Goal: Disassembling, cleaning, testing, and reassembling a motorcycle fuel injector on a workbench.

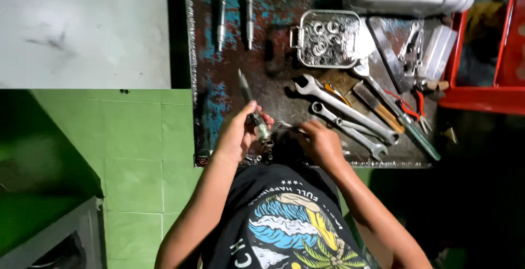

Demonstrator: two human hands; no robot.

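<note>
Left hand point(236, 135) grip is clamped on a long metal injector point(252, 110). Right hand point(321, 144) grip pinches a thin tool point(287, 126) beside it. Wrenches point(344, 113) lie on the tabletop point(229, 77).

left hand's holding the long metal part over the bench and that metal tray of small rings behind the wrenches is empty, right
Not quite: the head view shows the metal tray holds many small rings, so it isn't empty. The rest stands: the left hand holds the long metal part over the bench, behind the wrenches.
</note>
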